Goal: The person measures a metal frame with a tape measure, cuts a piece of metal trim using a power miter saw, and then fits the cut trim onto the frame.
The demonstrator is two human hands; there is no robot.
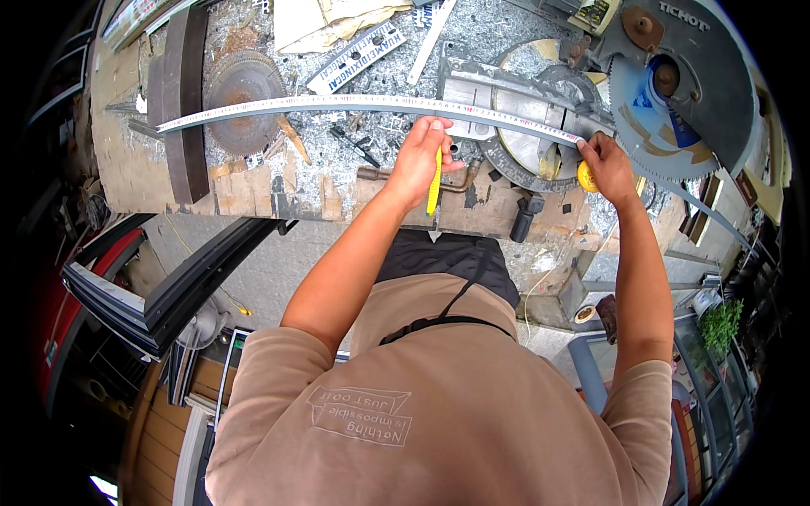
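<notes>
A cluttered counter (126,160) strewn with metal shavings carries a mitre saw (675,93) with a toothed circular blade (666,156) at right. A rusty loose saw blade (245,93) lies at left beside a dark flat bar (181,101). Crumpled paper (329,21) and a printed white strip (354,57) sit near the far edge. Dark frame sections (186,278) lean below the counter at left, and a green plant (721,325) stands at lower right.

- Left of the saw blade (666,126) we see a long white label strip with dark print (356,57), lying slantwise.
- Nearer that blade, a narrower white strip (430,38).
- On the blade, a blue-and-yellow label (654,105).
</notes>
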